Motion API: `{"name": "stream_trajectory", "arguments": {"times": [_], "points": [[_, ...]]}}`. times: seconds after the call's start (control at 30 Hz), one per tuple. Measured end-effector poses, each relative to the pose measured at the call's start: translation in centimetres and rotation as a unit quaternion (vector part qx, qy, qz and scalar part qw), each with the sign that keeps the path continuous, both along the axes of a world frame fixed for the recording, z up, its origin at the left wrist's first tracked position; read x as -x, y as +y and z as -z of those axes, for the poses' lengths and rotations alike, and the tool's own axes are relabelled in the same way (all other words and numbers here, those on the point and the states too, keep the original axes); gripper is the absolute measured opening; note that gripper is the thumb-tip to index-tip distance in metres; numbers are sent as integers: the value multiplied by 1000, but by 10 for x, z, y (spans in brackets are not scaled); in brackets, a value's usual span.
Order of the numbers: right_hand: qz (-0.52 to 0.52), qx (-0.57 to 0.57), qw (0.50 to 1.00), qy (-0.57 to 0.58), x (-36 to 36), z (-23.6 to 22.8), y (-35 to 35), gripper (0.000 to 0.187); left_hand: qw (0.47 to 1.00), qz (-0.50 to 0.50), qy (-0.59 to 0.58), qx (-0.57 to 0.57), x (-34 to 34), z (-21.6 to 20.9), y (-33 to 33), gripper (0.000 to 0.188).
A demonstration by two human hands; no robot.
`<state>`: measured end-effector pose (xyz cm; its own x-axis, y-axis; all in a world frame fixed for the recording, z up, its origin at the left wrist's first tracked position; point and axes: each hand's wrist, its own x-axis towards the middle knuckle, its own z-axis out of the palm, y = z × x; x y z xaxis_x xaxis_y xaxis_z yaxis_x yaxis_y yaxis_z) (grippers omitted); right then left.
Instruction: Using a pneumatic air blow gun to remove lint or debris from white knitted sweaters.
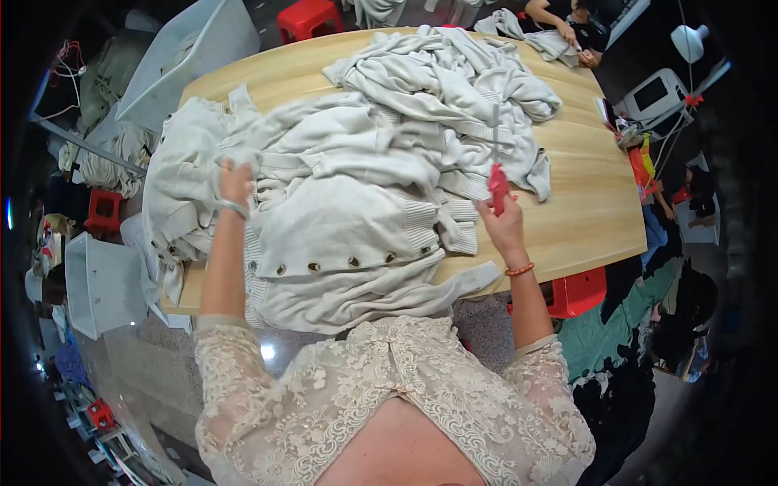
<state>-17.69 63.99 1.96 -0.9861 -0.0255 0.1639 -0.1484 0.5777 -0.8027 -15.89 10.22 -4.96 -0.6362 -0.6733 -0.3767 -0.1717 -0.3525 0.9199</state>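
Observation:
My left hand (237, 185) is closed on the edge of a cream knit cardigan (190, 154) at the left of the table; its fingers are partly blurred. In my right hand (504, 223) is a red-handled tool (498, 188) with a thin grey shaft pointing away from me. The tool is held above the table, just right of the clothes. Between my hands lies another cream cardigan (336, 219) with a row of dark buttons along its near edge. Beyond it a heap of cream knitwear (438, 77) covers the far middle of the table.
The wooden table (587, 219) has a curved edge. A white bin (182, 73) stands at the far left, a white tub (104, 283) lower left. Red stools (308, 18) stand around. A co-worker (579, 28) handles cream fabric at the far right. Dark and green cloth lies lower right.

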Motion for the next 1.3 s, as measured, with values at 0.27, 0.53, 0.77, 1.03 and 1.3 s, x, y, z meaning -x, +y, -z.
{"name": "stream_trajectory", "arguments": {"times": [0.27,0.53,0.77,1.03,1.3], "points": [[-118,-52,992,-8,26,-1,-127,19,760,293,74,575,10,-10,64,62],[-66,-218,974,-16,85,38,-171,25,621,465,39,629,60,3,52,43],[-44,-289,954,-68,109,49,-178,23,666,563,-2,489,63,-20,47,34],[7,-269,963,-27,113,27,-143,22,841,495,114,186,33,-74,29,20],[-93,-25,991,94,92,-61,-53,24,929,234,257,126,-135,-215,3,27]]}}
